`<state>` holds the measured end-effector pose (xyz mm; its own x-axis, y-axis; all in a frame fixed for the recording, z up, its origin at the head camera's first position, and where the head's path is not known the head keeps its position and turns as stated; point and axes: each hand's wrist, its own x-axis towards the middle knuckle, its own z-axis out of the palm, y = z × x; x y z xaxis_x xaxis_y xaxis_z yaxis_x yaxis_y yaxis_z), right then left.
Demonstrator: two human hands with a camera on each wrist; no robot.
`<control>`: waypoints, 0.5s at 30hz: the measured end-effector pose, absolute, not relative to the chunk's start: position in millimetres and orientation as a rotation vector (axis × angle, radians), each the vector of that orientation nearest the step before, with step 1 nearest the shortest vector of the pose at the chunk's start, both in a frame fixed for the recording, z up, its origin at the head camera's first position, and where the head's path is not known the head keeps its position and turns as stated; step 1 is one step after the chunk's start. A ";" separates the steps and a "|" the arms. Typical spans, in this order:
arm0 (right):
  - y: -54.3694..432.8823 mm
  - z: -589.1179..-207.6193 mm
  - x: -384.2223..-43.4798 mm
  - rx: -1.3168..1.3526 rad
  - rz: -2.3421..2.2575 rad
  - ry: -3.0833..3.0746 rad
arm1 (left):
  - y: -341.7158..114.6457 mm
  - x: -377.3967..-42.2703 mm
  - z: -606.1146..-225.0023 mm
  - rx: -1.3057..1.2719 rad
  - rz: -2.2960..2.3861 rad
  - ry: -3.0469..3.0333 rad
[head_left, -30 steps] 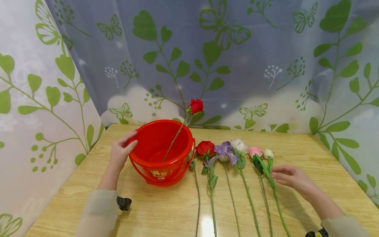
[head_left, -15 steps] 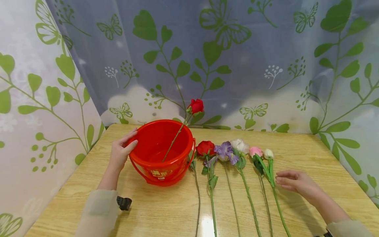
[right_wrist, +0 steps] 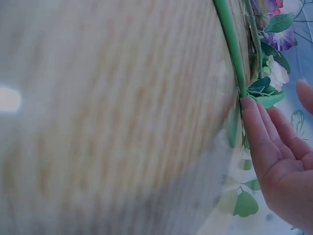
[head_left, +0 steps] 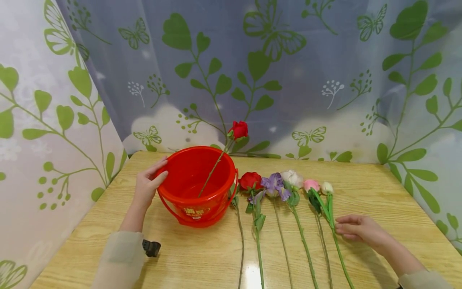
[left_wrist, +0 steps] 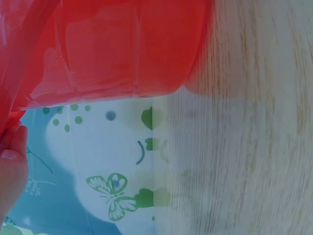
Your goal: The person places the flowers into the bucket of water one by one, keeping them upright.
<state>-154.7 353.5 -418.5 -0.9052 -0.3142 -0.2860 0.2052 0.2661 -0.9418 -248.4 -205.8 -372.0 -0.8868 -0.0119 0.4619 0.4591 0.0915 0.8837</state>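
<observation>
The left hand [head_left: 145, 185] is pinching the rim of the bucket [head_left: 213, 212], where, to that grip's right, a rose [head_left: 239, 130] is leaning. The right hand [head_left: 362, 230], fingers nearly straight, is hovering just beside the tulip [head_left: 327, 188]. Between the hands, more flowers [head_left: 274, 184] are lying on the table [head_left: 198, 257]; beyond them, a curtain [head_left: 317, 80] is hanging.

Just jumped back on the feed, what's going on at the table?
A person's left hand rests on the rim of a red bucket, with one rose leaning out of it. Six more flowers lie side by side on the table, to the bucket's right. The right hand is at the stem of the outermost one, a white bud, not gripping it; whether it touches is hard to tell.
</observation>
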 end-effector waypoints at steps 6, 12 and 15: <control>355.3 -421.1 -155.4 -0.094 -1.718 2.041 | -206.0 -248.5 -371.7 -0.439 -1.853 -2.020; 355.3 -423.2 -154.9 -0.082 -1.756 1.980 | -205.8 -248.5 -371.7 -0.432 -1.853 -2.025; 354.9 -424.1 -154.4 -0.042 -1.770 1.957 | -205.7 -248.2 -371.7 -0.431 -1.851 -2.030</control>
